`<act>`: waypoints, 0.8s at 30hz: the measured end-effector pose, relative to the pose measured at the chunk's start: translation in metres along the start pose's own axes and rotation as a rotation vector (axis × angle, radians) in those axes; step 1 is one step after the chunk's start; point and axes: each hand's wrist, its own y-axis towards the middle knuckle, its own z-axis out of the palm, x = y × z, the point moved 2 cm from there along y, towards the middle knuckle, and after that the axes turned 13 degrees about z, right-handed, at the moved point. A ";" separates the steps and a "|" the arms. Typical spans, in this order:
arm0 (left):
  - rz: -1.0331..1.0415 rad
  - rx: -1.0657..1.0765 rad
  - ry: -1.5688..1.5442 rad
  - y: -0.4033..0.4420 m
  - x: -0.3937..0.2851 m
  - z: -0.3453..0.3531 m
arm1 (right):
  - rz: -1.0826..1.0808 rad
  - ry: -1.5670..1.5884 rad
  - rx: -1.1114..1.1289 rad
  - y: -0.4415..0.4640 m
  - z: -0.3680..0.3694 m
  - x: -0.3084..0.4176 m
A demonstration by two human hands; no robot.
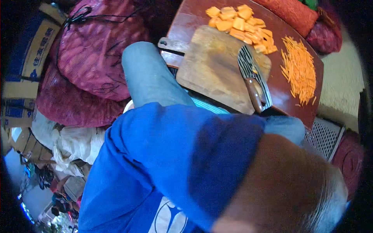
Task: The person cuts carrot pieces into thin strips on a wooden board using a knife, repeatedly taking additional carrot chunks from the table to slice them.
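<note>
Neither of my hands shows in the frame. One bare, bent arm leaves my blue sleeve at the lower right, its elbow toward the right edge and the rest blurred or out of frame. On the dark red table (279,83) lies a worn wooden cutting board (210,66). A knife (253,87) with a brown handle and a dark striped blade rests on the board's right part, beside a narrow metal piece. Orange chunks (239,24) are heaped behind the board. Thin orange shreds (299,72) form a pile to the right.
A flat metal handle (172,45) sticks out at the board's left. Red mesh sacks (99,50) stand at the left, beside cardboard boxes (37,50). White sacking (77,141) lies below them. A grey perforated crate (324,136) is at the right, and red sacks (289,15) are at the top right.
</note>
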 end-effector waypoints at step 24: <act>-0.035 0.055 -0.168 0.010 -0.012 -0.006 | -0.056 -0.022 -0.023 -0.005 0.006 -0.003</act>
